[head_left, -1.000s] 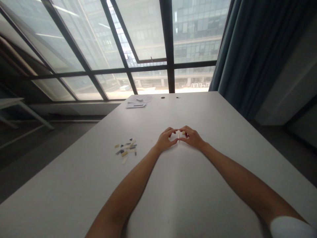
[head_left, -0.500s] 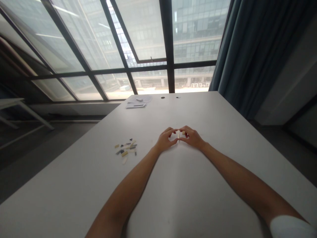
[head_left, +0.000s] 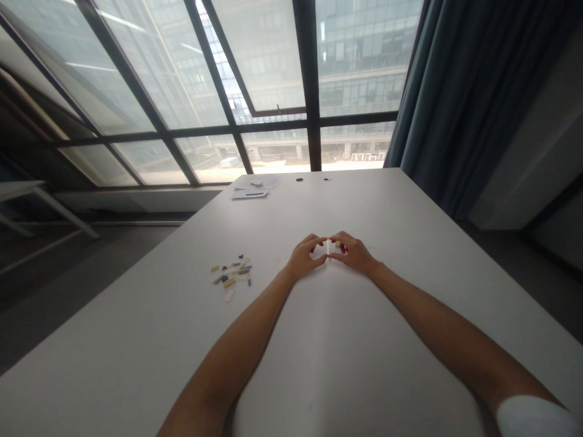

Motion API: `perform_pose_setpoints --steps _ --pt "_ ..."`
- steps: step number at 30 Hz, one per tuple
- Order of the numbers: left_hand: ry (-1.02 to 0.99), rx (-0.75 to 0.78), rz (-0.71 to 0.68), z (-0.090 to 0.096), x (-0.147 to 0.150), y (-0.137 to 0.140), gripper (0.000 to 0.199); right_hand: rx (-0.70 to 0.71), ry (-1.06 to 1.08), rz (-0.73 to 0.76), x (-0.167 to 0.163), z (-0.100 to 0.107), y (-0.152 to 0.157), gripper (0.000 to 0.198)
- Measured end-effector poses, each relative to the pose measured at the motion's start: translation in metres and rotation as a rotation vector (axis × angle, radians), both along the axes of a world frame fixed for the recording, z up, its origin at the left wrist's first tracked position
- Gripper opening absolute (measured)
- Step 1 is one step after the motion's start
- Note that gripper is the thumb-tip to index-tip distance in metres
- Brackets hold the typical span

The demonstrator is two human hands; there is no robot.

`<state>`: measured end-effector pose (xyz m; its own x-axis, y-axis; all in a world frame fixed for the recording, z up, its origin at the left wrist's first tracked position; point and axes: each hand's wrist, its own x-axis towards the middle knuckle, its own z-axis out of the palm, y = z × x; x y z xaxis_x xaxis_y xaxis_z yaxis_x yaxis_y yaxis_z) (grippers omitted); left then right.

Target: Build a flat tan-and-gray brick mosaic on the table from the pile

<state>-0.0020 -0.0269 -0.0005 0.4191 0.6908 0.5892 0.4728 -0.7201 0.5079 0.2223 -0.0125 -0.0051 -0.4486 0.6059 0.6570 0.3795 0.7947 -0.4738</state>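
Note:
Above the middle of the white table, a cream studded building brick (head_left: 328, 247) is held on edge, its row of studs showing between my two hands. My left hand (head_left: 306, 256) pinches it from the left, thumb at the near end and fingertips at the far end. From the other side, my right hand (head_left: 354, 252) grips the same brick in the same way. A small yellow brick (head_left: 337, 244) shows by my right fingers; whether they hold it I cannot tell. Left of my hands lies a loose pile of yellow, grey and cream bricks (head_left: 229, 283).
Papers with a dark pen-like stick (head_left: 250, 194) lie at the far left of the white table (head_left: 291, 352). Two small dark items, one a round disc (head_left: 299, 179), sit near the far edge. Windows rise beyond, and a blue curtain (head_left: 437, 109) hangs at the right.

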Motion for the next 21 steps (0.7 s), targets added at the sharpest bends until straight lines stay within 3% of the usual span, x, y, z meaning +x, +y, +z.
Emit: perform_pose_setpoints --steps 21 --pt "-0.004 0.001 -0.002 -0.0040 -0.0013 0.0018 0.050 -0.007 -0.004 0.001 0.0003 0.0005 -0.0008 0.037"
